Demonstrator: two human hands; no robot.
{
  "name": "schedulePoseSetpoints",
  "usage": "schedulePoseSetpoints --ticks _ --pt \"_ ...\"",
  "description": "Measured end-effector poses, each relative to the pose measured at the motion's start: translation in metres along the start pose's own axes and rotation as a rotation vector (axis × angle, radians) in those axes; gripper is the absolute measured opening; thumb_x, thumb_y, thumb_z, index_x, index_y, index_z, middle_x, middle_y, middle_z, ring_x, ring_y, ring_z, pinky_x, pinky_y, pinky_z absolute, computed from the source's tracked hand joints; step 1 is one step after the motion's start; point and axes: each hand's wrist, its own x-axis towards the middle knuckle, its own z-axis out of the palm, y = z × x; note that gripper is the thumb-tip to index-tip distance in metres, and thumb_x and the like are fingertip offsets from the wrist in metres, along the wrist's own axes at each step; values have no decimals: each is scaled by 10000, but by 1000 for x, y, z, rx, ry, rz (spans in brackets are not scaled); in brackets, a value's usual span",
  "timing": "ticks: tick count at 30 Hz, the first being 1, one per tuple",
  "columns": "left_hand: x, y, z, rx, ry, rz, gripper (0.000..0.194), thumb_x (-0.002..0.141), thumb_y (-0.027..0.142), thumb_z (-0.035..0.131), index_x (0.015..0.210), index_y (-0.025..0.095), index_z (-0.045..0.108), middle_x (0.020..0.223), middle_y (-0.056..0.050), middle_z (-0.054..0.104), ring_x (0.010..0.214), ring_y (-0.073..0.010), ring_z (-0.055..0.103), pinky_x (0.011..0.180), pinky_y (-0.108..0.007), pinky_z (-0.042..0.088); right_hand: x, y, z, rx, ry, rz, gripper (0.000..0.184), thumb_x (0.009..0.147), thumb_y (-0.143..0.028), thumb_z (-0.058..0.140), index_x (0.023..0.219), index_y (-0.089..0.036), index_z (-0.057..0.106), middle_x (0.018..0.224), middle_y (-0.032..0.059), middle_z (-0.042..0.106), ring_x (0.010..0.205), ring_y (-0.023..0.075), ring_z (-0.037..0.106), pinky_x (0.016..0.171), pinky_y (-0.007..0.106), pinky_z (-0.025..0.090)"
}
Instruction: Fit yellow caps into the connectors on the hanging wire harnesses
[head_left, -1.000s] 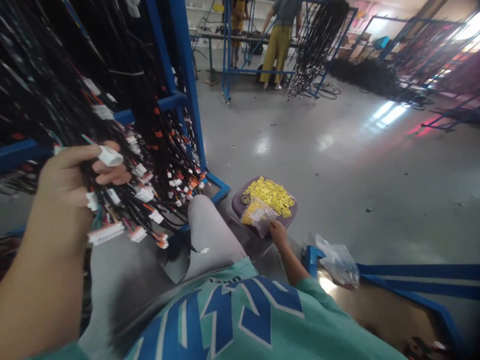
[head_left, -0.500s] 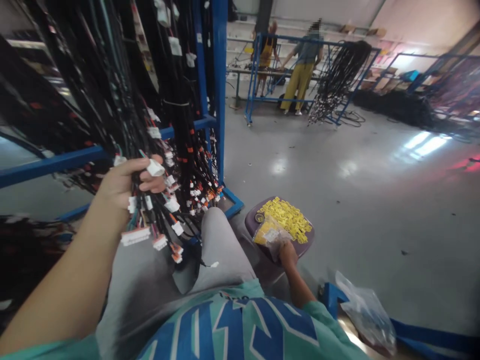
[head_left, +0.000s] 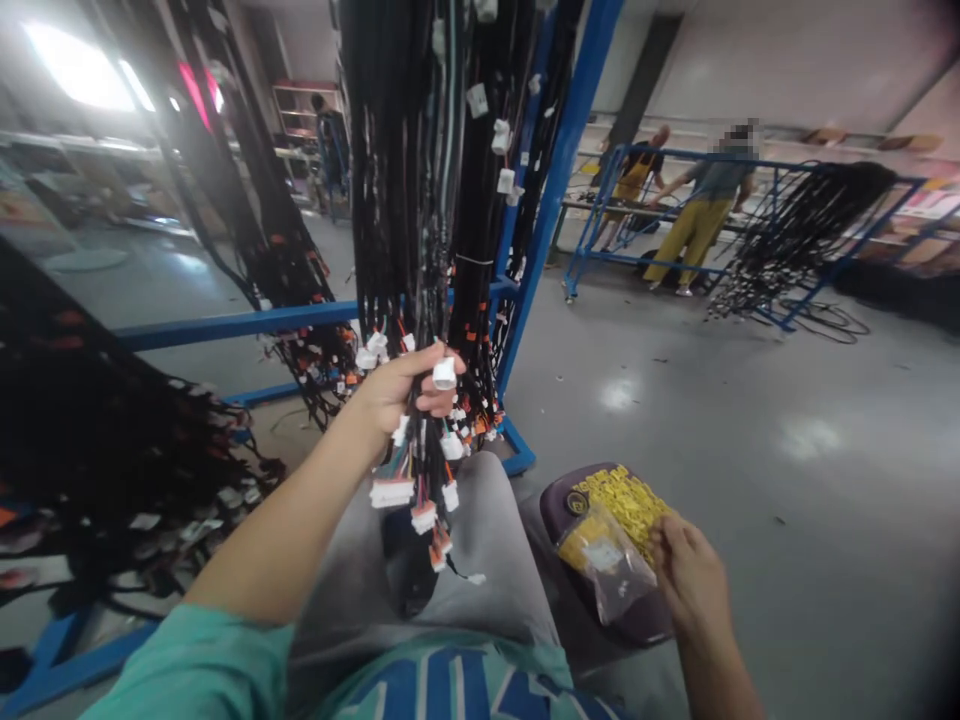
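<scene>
The left hand (head_left: 397, 396) is gripping cables (head_left: 430, 460) near their connectors (head_left: 392, 493), while the right hand (head_left: 696, 578), its hold unclear, is hovering by yellow pieces (head_left: 626, 505) on the stool (head_left: 556, 505), their smallness calling for a fine pinch.

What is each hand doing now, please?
Left hand: closed, its grip around a bundle of black cables.
Right hand: at the yellow pieces; cannot tell if it holds any.
</scene>
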Motion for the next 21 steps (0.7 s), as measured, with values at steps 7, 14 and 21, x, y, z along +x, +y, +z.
schedulePoseSetpoints --ticks 7,14,21 --pt "-3 -1 7 -80 -45 -59 229 817 270 580 709 73 624 428 58 398 318 -50 389 382 -183 386 -23 -124 114 377 -472 -171 269 594 -352 778 679 -181 588 587 -31 573 502 67 526 448 180 467" --pt "-11 2 15 -128 -11 -79 197 833 218 540 672 107 561 456 34 467 324 -55 417 371 -167 370 -51 -182 172 420 -780 -316 218 586 -317 806 718 -191 687 625 -14 652 535 91 600 504 223 534" --pt "-17 0 11 -79 -52 -44 132 643 132 665 573 75 569 491 4 519 351 -50 458 375 -152 373 -75 -198 182 150 -662 -805 69 779 -179 638 804 -227 680 773 -21 680 617 84 630 602 237 525"
